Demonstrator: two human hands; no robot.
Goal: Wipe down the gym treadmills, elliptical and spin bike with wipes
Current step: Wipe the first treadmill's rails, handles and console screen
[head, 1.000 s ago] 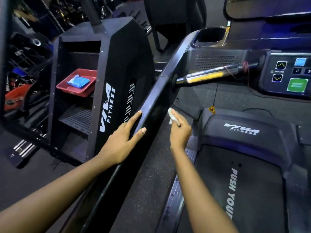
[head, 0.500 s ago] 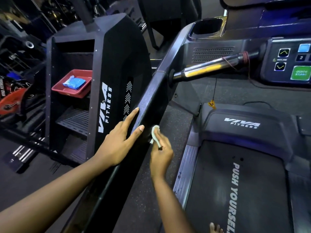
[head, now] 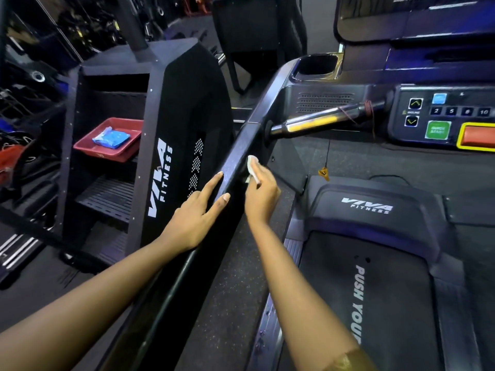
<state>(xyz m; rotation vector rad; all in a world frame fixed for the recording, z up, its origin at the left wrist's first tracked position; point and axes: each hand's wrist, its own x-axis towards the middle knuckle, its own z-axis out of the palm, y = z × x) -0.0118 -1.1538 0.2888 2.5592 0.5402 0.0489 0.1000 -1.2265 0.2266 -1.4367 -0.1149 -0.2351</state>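
— What has changed in the last half second?

— My right hand (head: 261, 194) has slid up the treadmill's side rail (head: 235, 156). The wipe (head: 251, 167) now sits above my left fingertips, nearer the metal handlebar (head: 316, 121). My left hand (head: 192, 218) has stayed put.

— How do the hands lie?

— The left lies flat on the rail's outer edge, fingers straight and a little spread. The right reaches forward, fingers curled and pinching the wipe.

— And where is the wipe?

— It is at my right fingertips, folded small against the rail's inner face, just across the rail from my left forefinger. The blue wipe pack (head: 112, 137) lies in the red tray (head: 107, 155), well apart.
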